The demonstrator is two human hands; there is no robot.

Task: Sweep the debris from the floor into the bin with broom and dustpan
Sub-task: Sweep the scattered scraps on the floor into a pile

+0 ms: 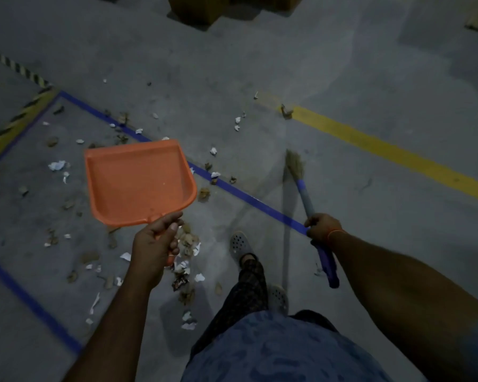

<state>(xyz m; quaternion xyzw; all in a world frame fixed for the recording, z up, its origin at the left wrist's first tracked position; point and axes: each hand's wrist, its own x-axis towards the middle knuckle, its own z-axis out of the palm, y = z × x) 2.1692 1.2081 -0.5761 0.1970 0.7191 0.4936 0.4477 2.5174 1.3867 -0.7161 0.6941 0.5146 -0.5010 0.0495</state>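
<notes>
My left hand (pixel 155 244) grips the handle of an orange dustpan (pixel 138 180), held flat above the floor with nothing in its tray. My right hand (pixel 322 227) holds the blue-and-white handle of a short broom (pixel 305 194); its straw head (pixel 294 162) points away from me, just off the floor. Debris (pixel 186 244), torn white paper and brown dry leaves, lies scattered over the grey concrete, thickest under and below my left hand and spread left of the dustpan. No bin shows in this view.
Blue floor tape (pixel 246 198) runs diagonally between the hands. A yellow painted line (pixel 384 150) crosses at right, and black-yellow hazard tape (pixel 17 119) at the left. Cardboard boxes (pixel 199 9) stand at the far top. My feet in grey clogs (pixel 242 244) are between the arms.
</notes>
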